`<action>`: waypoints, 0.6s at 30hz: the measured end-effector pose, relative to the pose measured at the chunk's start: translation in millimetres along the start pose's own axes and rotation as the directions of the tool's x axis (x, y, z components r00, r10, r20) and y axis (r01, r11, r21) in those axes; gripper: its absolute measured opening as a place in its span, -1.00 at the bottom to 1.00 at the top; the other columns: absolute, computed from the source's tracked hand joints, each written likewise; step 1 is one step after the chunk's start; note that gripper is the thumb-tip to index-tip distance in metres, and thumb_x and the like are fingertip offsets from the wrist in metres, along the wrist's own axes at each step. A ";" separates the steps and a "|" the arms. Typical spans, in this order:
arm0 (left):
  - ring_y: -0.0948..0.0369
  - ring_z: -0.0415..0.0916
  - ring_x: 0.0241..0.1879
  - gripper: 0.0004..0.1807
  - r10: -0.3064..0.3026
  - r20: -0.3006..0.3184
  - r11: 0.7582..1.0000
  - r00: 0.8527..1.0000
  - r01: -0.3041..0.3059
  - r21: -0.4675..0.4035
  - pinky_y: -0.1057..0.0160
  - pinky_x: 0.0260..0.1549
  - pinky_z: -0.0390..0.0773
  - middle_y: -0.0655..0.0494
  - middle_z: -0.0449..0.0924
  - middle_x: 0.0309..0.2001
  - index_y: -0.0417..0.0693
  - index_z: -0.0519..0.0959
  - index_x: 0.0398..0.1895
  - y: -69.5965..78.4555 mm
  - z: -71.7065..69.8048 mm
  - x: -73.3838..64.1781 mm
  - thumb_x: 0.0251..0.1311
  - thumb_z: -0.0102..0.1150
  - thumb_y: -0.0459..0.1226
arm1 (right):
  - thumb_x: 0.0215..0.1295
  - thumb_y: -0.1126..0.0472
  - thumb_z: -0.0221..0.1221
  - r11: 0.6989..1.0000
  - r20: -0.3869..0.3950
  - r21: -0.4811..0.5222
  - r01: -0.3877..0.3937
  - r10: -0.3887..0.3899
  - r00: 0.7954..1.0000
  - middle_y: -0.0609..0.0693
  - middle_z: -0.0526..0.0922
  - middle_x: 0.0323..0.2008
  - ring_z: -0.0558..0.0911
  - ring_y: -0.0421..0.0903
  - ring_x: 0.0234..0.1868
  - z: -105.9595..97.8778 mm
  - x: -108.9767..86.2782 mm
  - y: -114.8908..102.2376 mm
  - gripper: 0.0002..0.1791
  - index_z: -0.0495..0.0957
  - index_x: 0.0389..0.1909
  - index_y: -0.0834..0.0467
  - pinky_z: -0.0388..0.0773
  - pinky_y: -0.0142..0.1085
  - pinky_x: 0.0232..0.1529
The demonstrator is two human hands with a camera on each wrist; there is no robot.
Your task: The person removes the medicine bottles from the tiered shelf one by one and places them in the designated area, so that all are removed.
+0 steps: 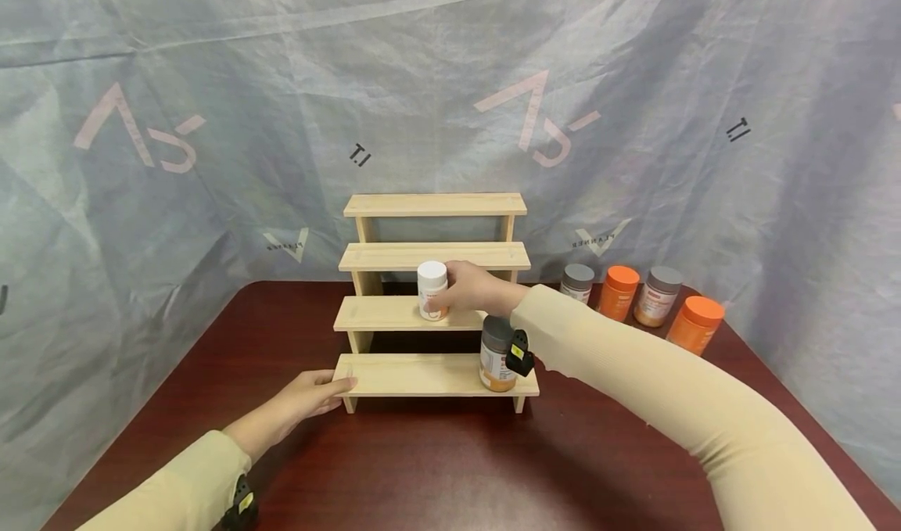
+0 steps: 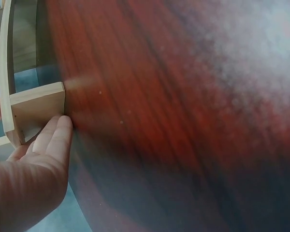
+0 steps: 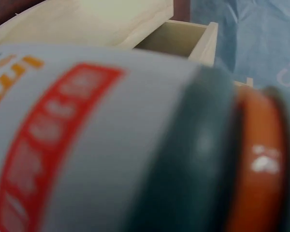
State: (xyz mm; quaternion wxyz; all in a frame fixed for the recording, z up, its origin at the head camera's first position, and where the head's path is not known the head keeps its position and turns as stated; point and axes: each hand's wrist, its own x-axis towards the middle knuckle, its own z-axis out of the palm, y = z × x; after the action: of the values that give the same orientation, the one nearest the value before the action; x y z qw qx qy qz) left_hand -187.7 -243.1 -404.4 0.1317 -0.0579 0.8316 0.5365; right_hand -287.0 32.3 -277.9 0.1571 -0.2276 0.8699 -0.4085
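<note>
My right hand [image 1: 479,288] holds a small white bottle [image 1: 432,287] with a white cap upright at the second step from the bottom of a stepped wooden rack [image 1: 432,204]. Thumb and fingers pinch the bottle from its right side. At the rack's lower left corner, my left hand [image 1: 318,394] grips the end of the bottom step [image 1: 415,374], thumb on top. In the left wrist view its fingers lie against the wooden leg [image 2: 38,108]. A grey-lidded jar [image 1: 498,359] stands at the right end of that step; its label fills much of the right wrist view, blurred.
Behind my right forearm, toward the back right of the dark red table [image 1: 450,468], stand two grey-lidded jars [image 1: 658,296] and two orange jars [image 1: 695,324], partly hidden by the sleeve. A grey printed curtain [image 1: 422,85] hangs close behind the rack.
</note>
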 end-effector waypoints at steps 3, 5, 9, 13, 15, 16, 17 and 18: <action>-0.15 0.47 0.19 -0.26 0.004 0.002 1.000 1.000 -0.004 0.006 0.02 0.14 0.56 -0.41 0.48 0.14 -0.55 0.26 0.28 0.1 0.2 -0.5 0.30 0.17 -0.08 | 0.18 0.24 0.34 1.000 0.008 -0.008 -0.013 0.014 1.000 0.13 0.57 0.15 0.53 0.03 0.18 0.8 0.6 -0.3 -0.39 0.39 0.25 0.21 0.46 -0.12 0.28; -0.14 0.48 0.19 -0.26 0.002 -0.001 1.000 1.000 -0.002 0.001 0.03 0.14 0.57 -0.40 0.49 0.14 -0.55 0.27 0.27 -0.3 0.6 -0.5 0.30 0.18 -0.09 | 0.18 0.25 0.34 1.000 0.008 -0.023 -0.017 0.017 1.000 0.13 0.57 0.15 0.53 0.03 0.19 0.8 2.1 0.4 -0.40 0.40 0.24 0.21 0.46 -0.13 0.29; -0.13 0.48 0.18 -0.27 -0.003 -0.007 1.000 1.000 0.003 0.000 0.04 0.13 0.58 -0.40 0.50 0.13 -0.55 0.28 0.27 -0.5 1.1 -1.1 0.29 0.18 -0.09 | 0.17 0.23 0.35 0.998 0.011 -0.055 -0.029 0.029 1.000 0.11 0.58 0.15 0.53 0.01 0.19 -0.7 5.4 2.4 -0.41 0.42 0.23 0.19 0.44 -0.14 0.30; -0.13 0.48 0.19 -0.26 0.000 -0.009 1.000 1.000 0.000 0.007 0.04 0.14 0.57 -0.40 0.49 0.14 -0.55 0.27 0.28 0.3 1.0 -1.9 0.30 0.17 -0.09 | 0.18 0.21 0.35 0.998 0.024 -0.059 -0.036 0.038 0.999 0.09 0.58 0.15 0.53 0.00 0.18 -1.9 7.2 3.7 -0.41 0.42 0.24 0.18 0.44 -0.14 0.30; -0.14 0.46 0.20 -0.27 0.004 -0.005 1.000 1.000 -0.004 0.011 0.03 0.15 0.56 -0.40 0.48 0.15 -0.55 0.27 0.28 0.7 0.8 -2.0 0.31 0.16 -0.08 | 0.19 0.22 0.34 0.998 0.030 -0.048 -0.035 0.036 0.999 0.10 0.58 0.15 0.53 0.00 0.19 -1.9 7.7 4.8 -0.42 0.42 0.24 0.18 0.45 -0.13 0.30; -0.14 0.46 0.20 -0.27 0.003 -0.006 1.000 1.000 -0.003 0.009 0.03 0.16 0.56 -0.40 0.48 0.15 -0.54 0.27 0.28 0.6 0.8 -1.9 0.30 0.16 -0.09 | 0.20 0.23 0.34 0.999 0.031 -0.041 -0.035 0.036 0.999 0.10 0.57 0.16 0.53 0.01 0.19 -1.8 8.0 5.1 -0.41 0.41 0.25 0.18 0.44 -0.13 0.31; -0.13 0.46 0.20 -0.27 0.003 -0.007 1.000 1.000 -0.003 0.008 0.03 0.16 0.55 -0.40 0.48 0.15 -0.54 0.27 0.28 0.7 0.8 -2.0 0.30 0.16 -0.09 | 0.20 0.23 0.34 0.999 0.032 -0.034 -0.036 0.038 0.999 0.10 0.57 0.17 0.52 0.01 0.20 -1.7 8.2 5.7 -0.41 0.41 0.25 0.18 0.43 -0.12 0.31; -0.13 0.47 0.20 -0.28 0.002 -0.008 1.000 1.000 -0.002 0.007 0.03 0.16 0.55 -0.40 0.48 0.15 -0.53 0.28 0.28 0.9 0.8 -2.1 0.30 0.17 -0.09 | 0.20 0.23 0.33 0.999 0.034 -0.026 -0.039 0.040 0.999 0.10 0.56 0.17 0.52 0.01 0.21 -1.5 8.2 5.8 -0.41 0.40 0.26 0.17 0.43 -0.11 0.32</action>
State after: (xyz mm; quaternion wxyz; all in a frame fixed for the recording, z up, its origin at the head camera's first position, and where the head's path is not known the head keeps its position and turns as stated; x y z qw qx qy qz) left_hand -185.8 -242.1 -403.3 0.1279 -0.0590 0.8342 0.5332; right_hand -296.2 32.2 -282.2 0.1772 -0.2195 0.8765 -0.3902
